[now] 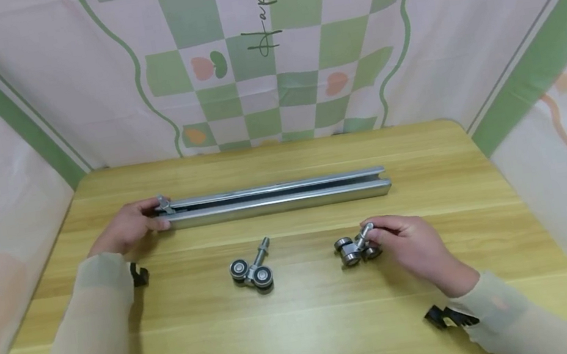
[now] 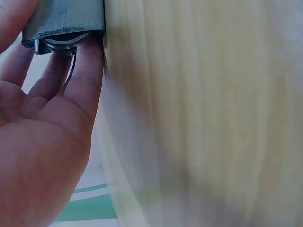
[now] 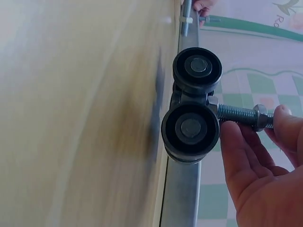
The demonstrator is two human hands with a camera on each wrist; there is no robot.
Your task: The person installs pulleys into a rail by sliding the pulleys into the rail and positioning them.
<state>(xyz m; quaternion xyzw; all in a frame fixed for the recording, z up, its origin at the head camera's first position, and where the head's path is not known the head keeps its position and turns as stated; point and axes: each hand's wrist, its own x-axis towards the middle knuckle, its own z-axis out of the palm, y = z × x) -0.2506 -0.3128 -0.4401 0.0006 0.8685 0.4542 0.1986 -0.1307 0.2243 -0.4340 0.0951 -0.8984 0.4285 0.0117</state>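
A long metal channel track [image 1: 277,205] lies across the table with its slot facing up. At its left end my left hand [image 1: 127,228] grips it, thumb on the near side. The bolt of a roller trolley [image 1: 164,204] sticks up from the slot there; in the left wrist view its wheel [image 2: 64,43] shows inside the track's mouth, against a fingertip. Between thumb and fingers my right hand [image 1: 419,249] pinches the bolt [image 3: 239,115] of another roller trolley [image 1: 350,252], its wheels close over the table. A third trolley [image 1: 251,273] rests nearer the middle, its bolt pointing away.
The wooden table [image 1: 308,334] carries all of this. Behind it hangs a checked green and white curtain [image 1: 252,52], with more fabric along both sides. Black straps [image 1: 445,318] are at my wrists.
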